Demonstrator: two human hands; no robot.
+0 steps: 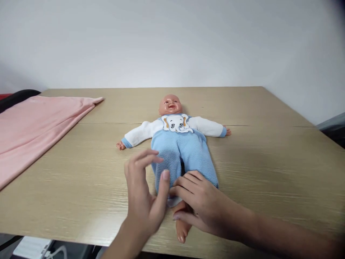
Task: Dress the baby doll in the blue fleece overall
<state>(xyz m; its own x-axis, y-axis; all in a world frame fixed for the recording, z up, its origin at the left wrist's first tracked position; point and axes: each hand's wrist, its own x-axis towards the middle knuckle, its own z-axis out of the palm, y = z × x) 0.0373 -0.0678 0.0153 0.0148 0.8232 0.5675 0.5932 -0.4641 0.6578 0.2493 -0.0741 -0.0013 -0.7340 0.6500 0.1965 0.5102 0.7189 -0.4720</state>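
A baby doll [172, 104] lies on its back on the wooden table, arms spread out and head away from me. It wears a white top [145, 131] with an elephant face [176, 124] on the chest, and fleecy light blue trousers [168, 149]. Beside the trouser leg on the left, my left hand [144, 194] is open, fingers curved and thumb apart. My right hand [201, 203] is closed round the lower leg, with fingers at the trouser cuff and thumb by the ankle. One bare foot [183, 230] shows below it; the other is hidden.
A pink cloth [40, 133] lies over the left side of the wooden table [269, 162]. Behind the table stands a pale wall [172, 43]. Below the near left edge are a white object [33, 247] and a pale cable [60, 249]. Something dark [335, 133] is beyond the right edge.
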